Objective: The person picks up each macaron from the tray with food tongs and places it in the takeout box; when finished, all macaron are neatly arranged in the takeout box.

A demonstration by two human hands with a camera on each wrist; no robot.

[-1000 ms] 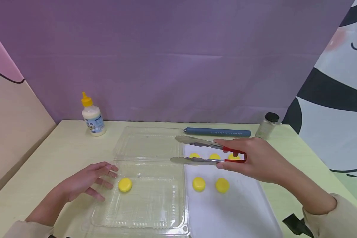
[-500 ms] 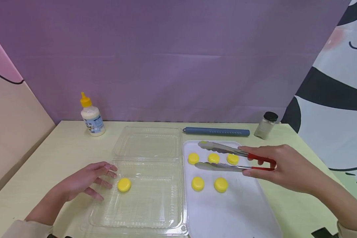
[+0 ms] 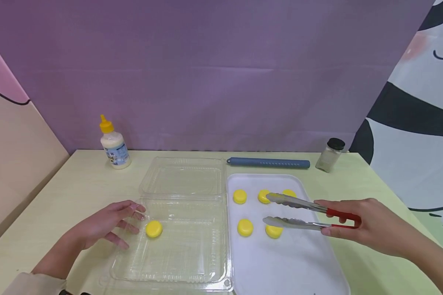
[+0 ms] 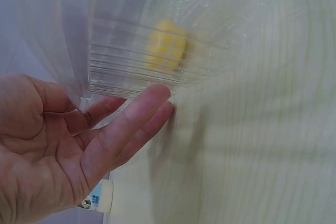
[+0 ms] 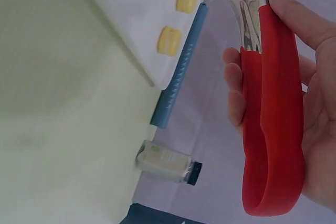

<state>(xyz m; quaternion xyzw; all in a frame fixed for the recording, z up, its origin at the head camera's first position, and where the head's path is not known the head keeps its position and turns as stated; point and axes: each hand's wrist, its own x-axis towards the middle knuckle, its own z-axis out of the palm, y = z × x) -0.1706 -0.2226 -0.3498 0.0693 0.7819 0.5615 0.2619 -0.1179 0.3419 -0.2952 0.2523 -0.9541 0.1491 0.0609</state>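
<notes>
My right hand [image 3: 369, 227] grips red-handled metal tongs [image 5: 281, 114], whose spread tips hang over the white tray [image 3: 291, 266]. Between and beneath the tips are yellow macarons; one macaron [image 3: 274, 232] at the front is partly covered by the lower arm. Further macarons, such as this one [image 3: 245, 228], sit in two rows on the tray. To the left lies a clear plastic clamshell box [image 3: 192, 250] with its lid folded back, and a single macaron [image 3: 154, 229] rests in its left side. My left hand [image 3: 107, 225] is at the box's left wall, fingers relaxed and extended along it.
A white bottle with a yellow nozzle [image 3: 115, 148] stands at the back left. Behind the tray lies a blue-grey stick-shaped object [image 3: 268, 163]. A small glass jar with a black lid [image 3: 330, 155] is at the back right. A purple backdrop rises behind the table.
My right hand has carried the open tongs from over the box and tray's edge rightward and toward me, over the tray's macarons. The left hand stays at the box.
</notes>
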